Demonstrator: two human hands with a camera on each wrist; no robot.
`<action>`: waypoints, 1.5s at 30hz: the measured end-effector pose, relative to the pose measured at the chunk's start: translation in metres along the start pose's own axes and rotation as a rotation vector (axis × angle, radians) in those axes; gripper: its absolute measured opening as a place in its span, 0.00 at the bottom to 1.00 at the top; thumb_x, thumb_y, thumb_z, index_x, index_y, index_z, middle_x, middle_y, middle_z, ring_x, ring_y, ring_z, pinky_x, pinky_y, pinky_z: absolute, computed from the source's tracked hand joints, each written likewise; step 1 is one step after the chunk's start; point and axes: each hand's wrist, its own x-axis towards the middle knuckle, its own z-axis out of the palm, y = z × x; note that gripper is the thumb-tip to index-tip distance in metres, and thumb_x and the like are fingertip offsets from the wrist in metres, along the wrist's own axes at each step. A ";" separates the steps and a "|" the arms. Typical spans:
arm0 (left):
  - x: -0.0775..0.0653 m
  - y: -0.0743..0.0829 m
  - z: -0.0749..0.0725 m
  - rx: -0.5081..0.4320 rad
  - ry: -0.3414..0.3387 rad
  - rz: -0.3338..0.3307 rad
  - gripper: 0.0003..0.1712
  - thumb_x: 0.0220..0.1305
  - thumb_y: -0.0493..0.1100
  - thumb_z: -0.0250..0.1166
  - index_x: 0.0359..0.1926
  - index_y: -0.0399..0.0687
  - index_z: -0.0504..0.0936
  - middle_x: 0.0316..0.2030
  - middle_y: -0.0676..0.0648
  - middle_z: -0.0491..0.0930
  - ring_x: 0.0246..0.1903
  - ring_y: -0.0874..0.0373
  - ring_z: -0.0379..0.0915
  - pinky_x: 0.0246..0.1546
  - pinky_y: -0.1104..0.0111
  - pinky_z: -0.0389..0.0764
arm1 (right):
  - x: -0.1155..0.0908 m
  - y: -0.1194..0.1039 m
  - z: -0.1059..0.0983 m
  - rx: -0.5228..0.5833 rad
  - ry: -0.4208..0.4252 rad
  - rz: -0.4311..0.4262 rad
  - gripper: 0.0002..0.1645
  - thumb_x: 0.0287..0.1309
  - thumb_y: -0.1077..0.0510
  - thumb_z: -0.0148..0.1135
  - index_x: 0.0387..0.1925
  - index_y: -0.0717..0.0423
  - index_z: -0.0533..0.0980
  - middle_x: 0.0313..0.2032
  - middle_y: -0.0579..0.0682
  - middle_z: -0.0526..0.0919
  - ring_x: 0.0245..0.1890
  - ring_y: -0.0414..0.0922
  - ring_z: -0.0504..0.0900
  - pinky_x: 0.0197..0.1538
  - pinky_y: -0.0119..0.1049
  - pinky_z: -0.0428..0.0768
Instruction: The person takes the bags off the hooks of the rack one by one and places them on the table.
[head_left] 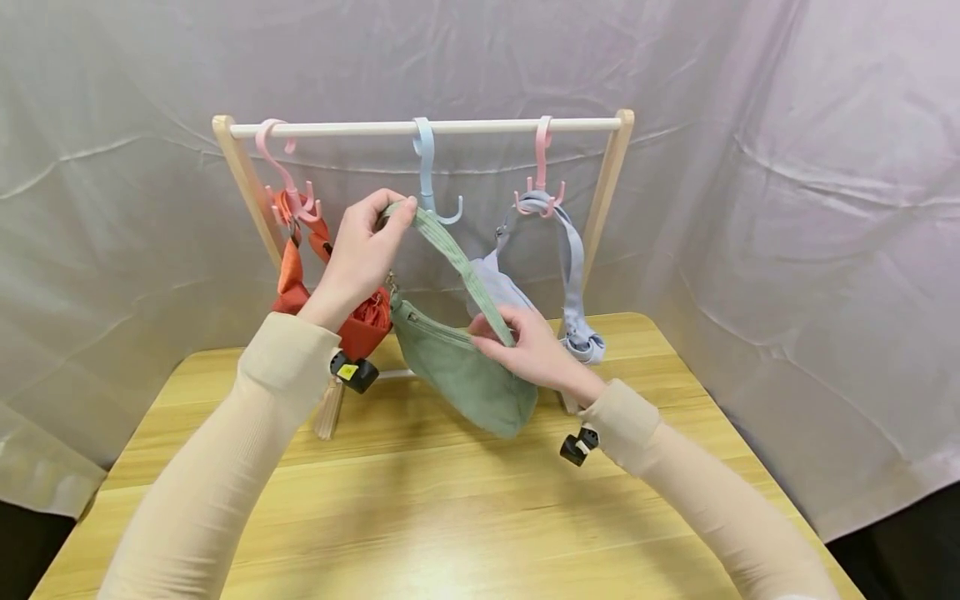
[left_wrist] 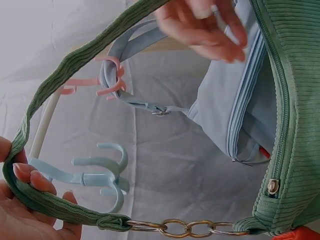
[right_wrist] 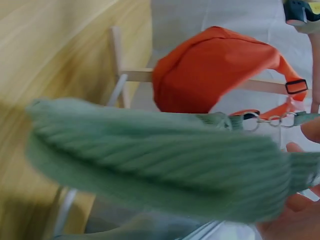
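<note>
My left hand (head_left: 363, 250) holds the corduroy strap of a green shoulder bag (head_left: 457, 367) near its chain end, just left of the blue hook hanger (head_left: 427, 167). The strap (left_wrist: 55, 80) bends round the fingers in the left wrist view. Metal chain links (left_wrist: 187, 228) join it to the zipped bag, which hangs tilted below. My right hand (head_left: 528, 346) is at the strap's other end, its fingers loosely bent and passing through the loop. In the left wrist view these fingers are blurred and apart. The right wrist view shows the bag close up, covering part of that hand.
A wooden rack with a white rail (head_left: 352, 129) stands on the table (head_left: 450, 517). Pink hangers hold a red-orange bag (right_wrist: 215, 70) at left and a light blue bag (left_wrist: 220, 95) at right. Grey curtains (head_left: 810, 250) close off the back and sides.
</note>
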 end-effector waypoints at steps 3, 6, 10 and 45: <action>-0.002 -0.001 0.000 -0.005 0.012 0.001 0.17 0.76 0.50 0.54 0.42 0.41 0.80 0.27 0.56 0.68 0.33 0.61 0.63 0.37 0.70 0.62 | -0.008 0.007 0.003 -0.040 -0.020 -0.026 0.14 0.60 0.61 0.67 0.48 0.61 0.81 0.48 0.56 0.88 0.50 0.50 0.86 0.57 0.44 0.82; -0.004 -0.001 0.000 -0.012 0.020 0.002 0.17 0.76 0.50 0.55 0.42 0.42 0.80 0.27 0.56 0.69 0.33 0.61 0.63 0.37 0.70 0.62 | -0.015 0.015 0.006 -0.077 -0.030 -0.038 0.15 0.59 0.60 0.68 0.48 0.59 0.81 0.48 0.54 0.87 0.51 0.50 0.86 0.59 0.45 0.81; -0.007 -0.001 -0.001 -0.014 0.023 -0.001 0.17 0.76 0.51 0.54 0.42 0.42 0.80 0.28 0.56 0.69 0.33 0.60 0.63 0.38 0.70 0.62 | -0.023 0.022 0.007 -0.139 -0.018 -0.056 0.14 0.58 0.59 0.69 0.47 0.54 0.82 0.46 0.50 0.86 0.46 0.46 0.83 0.52 0.41 0.80; -0.040 -0.023 -0.019 -0.017 0.036 -0.016 0.18 0.76 0.51 0.55 0.35 0.42 0.77 0.21 0.57 0.62 0.22 0.62 0.59 0.28 0.69 0.61 | -0.046 0.030 -0.001 -0.043 0.145 0.031 0.18 0.51 0.71 0.56 0.42 0.56 0.84 0.44 0.55 0.89 0.35 0.42 0.76 0.35 0.28 0.69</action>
